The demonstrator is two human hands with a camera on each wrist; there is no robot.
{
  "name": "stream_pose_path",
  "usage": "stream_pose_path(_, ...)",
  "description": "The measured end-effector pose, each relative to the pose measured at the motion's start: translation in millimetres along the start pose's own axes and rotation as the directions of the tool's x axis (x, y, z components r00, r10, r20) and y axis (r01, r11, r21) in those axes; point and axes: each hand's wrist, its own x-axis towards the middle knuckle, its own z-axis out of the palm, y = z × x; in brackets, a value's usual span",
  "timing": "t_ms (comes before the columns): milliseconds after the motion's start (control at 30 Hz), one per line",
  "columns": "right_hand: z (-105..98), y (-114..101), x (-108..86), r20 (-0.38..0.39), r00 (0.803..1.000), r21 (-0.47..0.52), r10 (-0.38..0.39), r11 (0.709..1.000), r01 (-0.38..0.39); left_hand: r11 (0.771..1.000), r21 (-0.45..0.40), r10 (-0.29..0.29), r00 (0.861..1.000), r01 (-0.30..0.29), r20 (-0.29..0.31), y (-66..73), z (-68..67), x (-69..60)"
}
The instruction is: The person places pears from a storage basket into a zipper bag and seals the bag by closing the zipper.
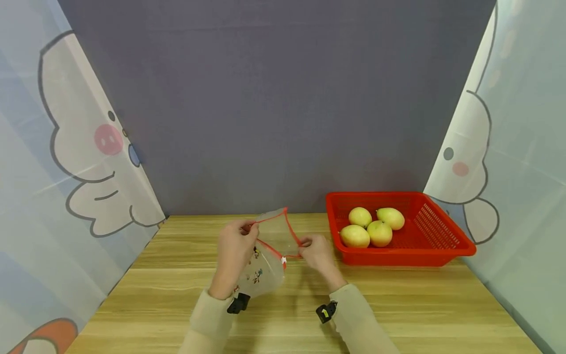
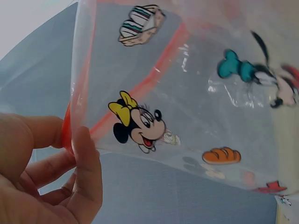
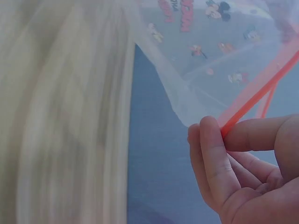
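Note:
A clear plastic zip bag (image 1: 264, 275) with a red zip strip and printed cartoon figures hangs between the two hands, its mouth spread wide. My left hand (image 1: 236, 248) pinches the red-edged rim at the left; in the left wrist view the thumb and fingers (image 2: 88, 172) hold the strip beside a printed mouse figure. On the other side, my right hand (image 1: 319, 254) pinches the rim too, and the right wrist view shows its fingers (image 3: 217, 163) on the end of the red strip. A white slider sits at the near corner of the mouth. No contents show inside the bag.
A red plastic basket (image 1: 442, 258) stands right of the hands on the wooden table (image 1: 155, 305). Several yellow-green fruits (image 1: 354, 236) lie in its left half. A grey curtain (image 1: 283, 108) closes the back, with printed curtains at both sides.

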Motion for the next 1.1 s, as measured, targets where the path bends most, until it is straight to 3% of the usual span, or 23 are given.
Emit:
stream_pose_path(200, -14, -5, -1.1, -0.012, 1.0, -0.034, -0.012, 0.999, 0.011, 0.992, -0.112, -0.064, 0.998, 0.062, -0.019, -3.2, -6.4, 1.5)
stream_pose_path(400, -27, -9, -3.5, -0.016, 1.0, -0.057, -0.022, 0.998, 0.021, 0.971, -0.189, -0.149, 0.989, 0.148, 0.01, -8.6, -13.0, 2.7)
stream_pose_path(833, -46, -14, -3.8, -0.012, 1.0, 0.013, 0.023, 1.0, -0.022, 0.958, -0.222, -0.181, 0.983, 0.18, 0.017, -17.7, -19.7, 10.0)
stream_pose_path(1100, -53, -17, -8.5, 0.002, 0.998, 0.099, 0.058, 0.993, -0.058, 0.953, -0.205, -0.202, 0.973, 0.221, 0.113, -21.7, -23.6, 11.3)
